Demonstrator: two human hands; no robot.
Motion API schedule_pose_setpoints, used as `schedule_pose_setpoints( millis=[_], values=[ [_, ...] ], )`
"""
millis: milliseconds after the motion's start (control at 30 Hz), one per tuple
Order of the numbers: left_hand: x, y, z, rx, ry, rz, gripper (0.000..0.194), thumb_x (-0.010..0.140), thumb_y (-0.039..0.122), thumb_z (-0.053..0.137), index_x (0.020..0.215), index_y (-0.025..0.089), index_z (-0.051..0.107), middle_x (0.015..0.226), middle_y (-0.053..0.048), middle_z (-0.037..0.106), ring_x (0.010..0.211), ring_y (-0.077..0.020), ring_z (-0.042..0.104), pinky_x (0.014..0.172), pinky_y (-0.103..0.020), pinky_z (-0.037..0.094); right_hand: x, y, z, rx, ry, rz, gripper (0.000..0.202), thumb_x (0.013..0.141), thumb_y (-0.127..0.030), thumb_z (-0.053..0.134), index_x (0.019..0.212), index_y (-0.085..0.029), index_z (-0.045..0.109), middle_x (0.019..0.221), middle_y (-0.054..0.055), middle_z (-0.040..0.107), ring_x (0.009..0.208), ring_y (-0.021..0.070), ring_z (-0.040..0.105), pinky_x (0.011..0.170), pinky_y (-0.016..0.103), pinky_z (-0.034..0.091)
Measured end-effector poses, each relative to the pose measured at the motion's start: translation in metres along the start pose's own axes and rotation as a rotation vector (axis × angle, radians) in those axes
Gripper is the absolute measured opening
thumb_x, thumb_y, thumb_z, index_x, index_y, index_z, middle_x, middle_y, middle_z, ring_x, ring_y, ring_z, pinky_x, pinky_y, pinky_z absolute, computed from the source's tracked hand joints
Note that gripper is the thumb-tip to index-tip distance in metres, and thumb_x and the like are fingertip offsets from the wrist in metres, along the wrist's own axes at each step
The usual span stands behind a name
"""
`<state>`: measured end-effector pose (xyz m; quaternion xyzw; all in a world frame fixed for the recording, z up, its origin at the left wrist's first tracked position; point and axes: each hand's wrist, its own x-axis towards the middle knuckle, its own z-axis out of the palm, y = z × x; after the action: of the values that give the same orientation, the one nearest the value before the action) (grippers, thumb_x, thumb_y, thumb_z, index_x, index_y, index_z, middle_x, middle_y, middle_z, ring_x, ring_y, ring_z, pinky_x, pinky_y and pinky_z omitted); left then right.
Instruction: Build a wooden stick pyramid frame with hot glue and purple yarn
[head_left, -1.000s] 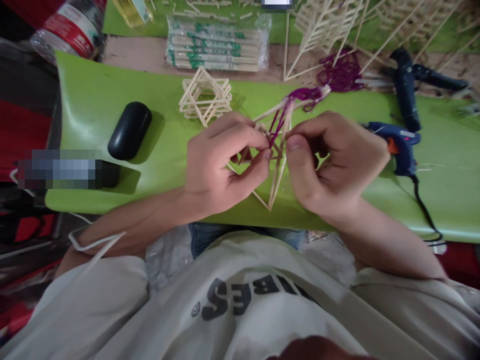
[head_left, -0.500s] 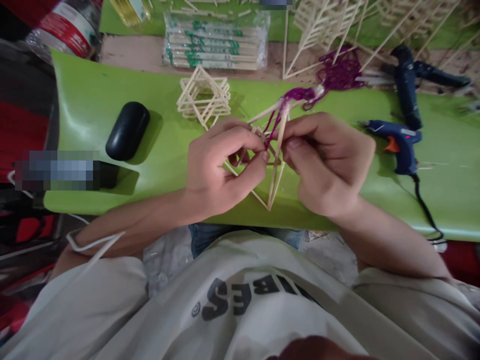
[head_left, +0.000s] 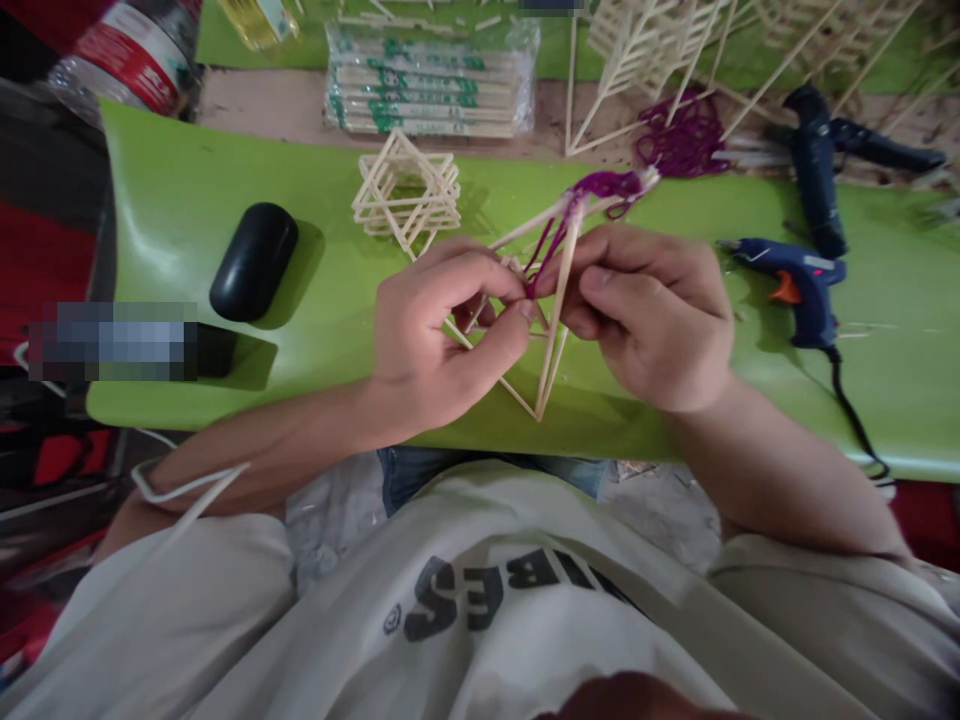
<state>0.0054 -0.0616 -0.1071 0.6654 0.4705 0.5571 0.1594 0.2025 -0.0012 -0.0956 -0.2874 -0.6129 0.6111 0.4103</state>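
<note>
Near the green board's front edge, a stick frame and purple yarn were pinched by the closed fingers of the left hand and right hand.

Craft workspace, stick-model building.
Green counter carries blue glue gun, black glue guns, packed bamboo sticks, finished stick cube, purple yarn, more stick frames at the back.

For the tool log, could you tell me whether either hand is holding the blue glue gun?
No, the blue glue gun lies on the green board, apart from the right hand.
</note>
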Motion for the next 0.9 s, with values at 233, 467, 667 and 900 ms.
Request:
schedule_pose_setpoints(
  millis=[233,467,667,900],
  values=[
    [0.000,0.001,0.001,-0.010,-0.009,0.003,0.014,0.098,0.027,0.081,0.087,0.023,0.074,0.086,-0.001,0.077,0.069,-0.0115,0.065,0.058,-0.030,0.049,0.005,0.007,0.002,0.023,0.043,-0.020,0.018,0.095,-0.041,0.084,0.091,-0.026,0.078,0.068,-0.002,0.056,0.052,0.0133,0.034,0.048,0.035,0.024],
    [0.000,0.001,-0.001,0.018,-0.036,-0.010,0.014,0.100,0.026,0.078,0.087,0.025,0.073,0.085,0.000,0.077,0.070,-0.0124,0.065,0.061,-0.031,0.050,0.014,0.017,-0.004,0.122,-0.061,-0.010,0.022,0.100,-0.045,0.085,0.112,-0.027,0.085,0.073,-0.005,0.059,0.051,0.0082,0.034,0.047,0.027,0.026],
    [0.000,0.002,0.000,0.003,-0.026,-0.008,0.014,0.100,0.027,0.077,0.087,0.025,0.075,0.078,0.001,0.075,0.060,-0.0103,0.056,0.055,-0.030,0.044,0.018,0.011,0.001,0.092,-0.090,-0.025,0.021,0.098,-0.048,0.091,0.102,-0.027,0.088,0.072,-0.004,0.068,0.052,0.0082,0.041,0.050,0.028,0.038],
    [-0.003,0.001,0.001,0.025,-0.004,-0.021,0.016,0.101,0.032,0.079,0.087,0.024,0.077,0.072,0.002,0.073,0.055,-0.0086,0.052,0.050,-0.028,0.037,0.022,0.012,-0.005,0.139,-0.154,0.053,0.023,0.083,-0.037,0.104,0.099,-0.027,0.089,0.084,0.000,0.081,0.058,0.0119,0.058,0.055,0.031,0.056]
  ],
)
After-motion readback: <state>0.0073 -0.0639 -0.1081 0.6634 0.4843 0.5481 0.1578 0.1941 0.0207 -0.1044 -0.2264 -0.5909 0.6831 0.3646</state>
